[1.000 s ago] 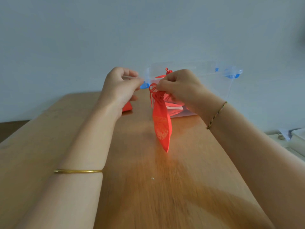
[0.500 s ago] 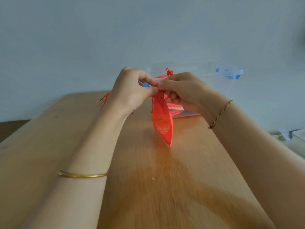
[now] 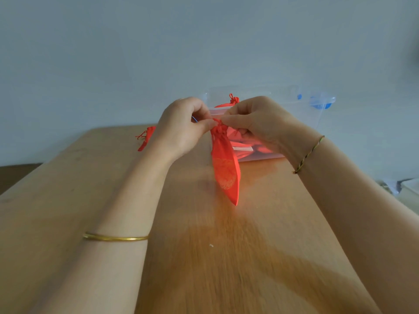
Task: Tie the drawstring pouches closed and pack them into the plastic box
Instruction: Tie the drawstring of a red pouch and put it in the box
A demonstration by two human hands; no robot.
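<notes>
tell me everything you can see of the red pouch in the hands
The red pouch looks like red fabric with a gold pattern on its lower half. A red drawstring gathers its neck. It hangs narrow, bottom corner near the wooden table; whether it touches is unclear. The left hand and right hand pinch it at the neck, in front of the plastic box.

Bare forearms, gold bangle (image 3: pixel 115 238) on left, braided cord bracelet (image 3: pixel 309 154) on right wrist.
</notes>
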